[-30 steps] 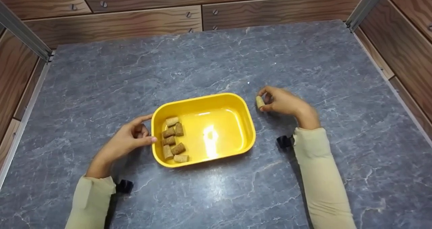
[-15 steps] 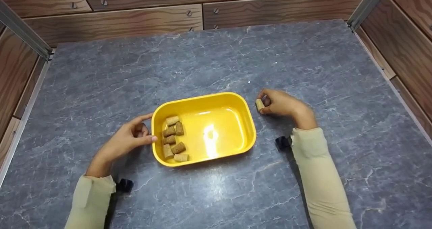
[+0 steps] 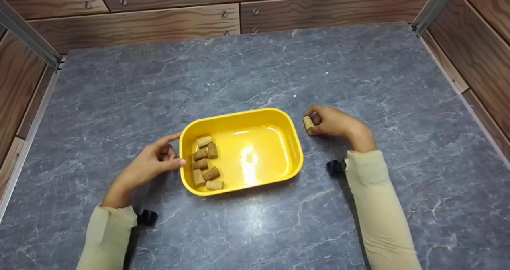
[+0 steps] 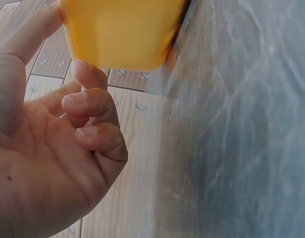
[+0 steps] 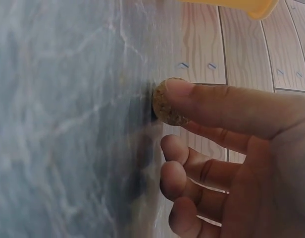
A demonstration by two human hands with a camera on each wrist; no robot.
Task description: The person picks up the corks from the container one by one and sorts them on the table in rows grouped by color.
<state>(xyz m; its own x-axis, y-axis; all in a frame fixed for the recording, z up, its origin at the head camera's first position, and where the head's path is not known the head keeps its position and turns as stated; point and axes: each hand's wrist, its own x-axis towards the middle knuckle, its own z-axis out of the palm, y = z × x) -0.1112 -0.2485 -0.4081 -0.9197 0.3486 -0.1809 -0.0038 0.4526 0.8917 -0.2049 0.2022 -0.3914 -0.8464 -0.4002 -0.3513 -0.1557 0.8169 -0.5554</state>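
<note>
A yellow plastic container (image 3: 247,182) with rounded corners stands on the table in the head view. Several cork stoppers (image 3: 199,177), some pale and some darker brown, lie inside along its left end. My left hand (image 3: 149,164) holds that end, the thumb at the rim and the forefinger stretched to the outer wall; its other fingers are curled in the left wrist view. To the right of the container, my right hand (image 3: 332,122) pinches a pale cork stopper (image 3: 308,124) between thumb and forefinger. The right wrist view shows this cork's round end (image 5: 167,111) close against the tabletop.
The table (image 3: 247,71) has a grey marbled surface. Wood-patterned panels (image 3: 159,25) border it at the back and both sides. Metal posts (image 3: 430,9) rise at the back corners. A small black device (image 3: 147,218) sits at each wrist.
My right hand has shifted very slightly, with the cork still pinched. The left hand keeps its hold on the container, and the corks inside have not moved.
</note>
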